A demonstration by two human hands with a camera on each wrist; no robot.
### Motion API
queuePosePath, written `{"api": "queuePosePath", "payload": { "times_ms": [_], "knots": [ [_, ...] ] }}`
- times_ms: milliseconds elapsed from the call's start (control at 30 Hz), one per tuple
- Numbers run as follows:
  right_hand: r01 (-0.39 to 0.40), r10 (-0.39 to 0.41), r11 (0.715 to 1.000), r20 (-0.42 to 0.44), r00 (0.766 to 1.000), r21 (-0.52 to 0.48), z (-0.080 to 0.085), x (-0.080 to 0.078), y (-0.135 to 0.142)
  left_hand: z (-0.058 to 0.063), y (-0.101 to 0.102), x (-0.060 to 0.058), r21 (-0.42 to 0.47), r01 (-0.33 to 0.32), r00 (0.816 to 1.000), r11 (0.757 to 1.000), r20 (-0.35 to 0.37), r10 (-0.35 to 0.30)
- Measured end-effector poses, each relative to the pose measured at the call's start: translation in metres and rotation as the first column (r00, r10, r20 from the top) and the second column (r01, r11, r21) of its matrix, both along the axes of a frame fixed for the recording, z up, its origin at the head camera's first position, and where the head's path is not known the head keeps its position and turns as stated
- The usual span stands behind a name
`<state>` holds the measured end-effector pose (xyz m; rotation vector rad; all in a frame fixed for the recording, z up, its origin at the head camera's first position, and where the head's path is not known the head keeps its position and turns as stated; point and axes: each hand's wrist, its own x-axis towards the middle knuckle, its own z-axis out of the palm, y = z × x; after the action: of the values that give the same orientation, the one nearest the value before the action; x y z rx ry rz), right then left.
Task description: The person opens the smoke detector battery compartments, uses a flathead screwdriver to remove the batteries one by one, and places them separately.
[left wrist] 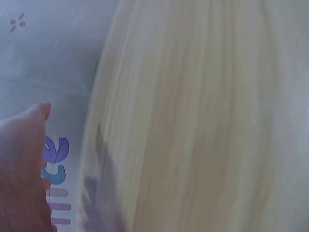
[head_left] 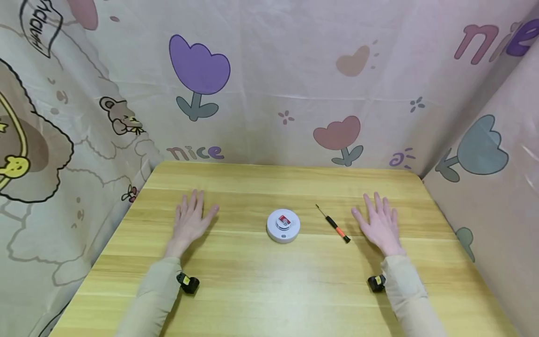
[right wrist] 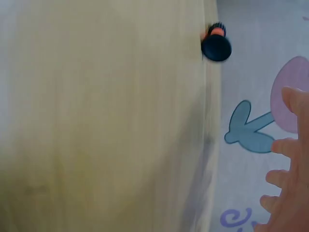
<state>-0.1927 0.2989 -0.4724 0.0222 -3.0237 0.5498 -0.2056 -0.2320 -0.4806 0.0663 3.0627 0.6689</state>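
Note:
A round white smoke detector point(head_left: 283, 226) with a small red label on top lies at the middle of the wooden table. To its right is a screwdriver point(head_left: 333, 223) with a black and orange handle, its thin tip pointing to the far left. My left hand point(head_left: 190, 223) is left of the detector, palm down with fingers spread, holding nothing. On the other side my right hand point(head_left: 381, 227) has its fingers spread too, nearest the screwdriver and apart from it. The right wrist view shows the screwdriver's black handle end point(right wrist: 216, 47) beyond the tabletop.
The wooden table point(head_left: 269, 290) has its far edge against a printed curtain point(head_left: 269, 70), which also hangs along the left and right sides. A small black camera point(head_left: 188, 283) is worn at the left wrist, and another black camera point(head_left: 376, 283) at the right.

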Motion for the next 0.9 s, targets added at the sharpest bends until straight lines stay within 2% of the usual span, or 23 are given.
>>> {"api": "queuePosePath", "payload": {
  "times_ms": [367, 633, 900],
  "knots": [
    [-0.059, 0.059, 0.998, -0.020, 0.998, -0.025, 0.000, 0.007, -0.028, 0.001, 0.028, 0.008, -0.002, 0.035, 0.999, 0.999, -0.005, -0.035],
    [-0.108, 0.107, 0.994, -0.039, 0.994, -0.018, -0.002, 0.009, -0.050, 0.001, 0.053, 0.012, 0.036, 0.077, 0.997, 0.996, -0.016, -0.077],
    [-0.127, 0.124, 0.990, -0.051, 0.991, -0.062, -0.004, 0.011, -0.065, 0.004, 0.074, 0.017, 0.077, 0.110, 0.994, 0.991, -0.027, -0.108]
  ]
}}
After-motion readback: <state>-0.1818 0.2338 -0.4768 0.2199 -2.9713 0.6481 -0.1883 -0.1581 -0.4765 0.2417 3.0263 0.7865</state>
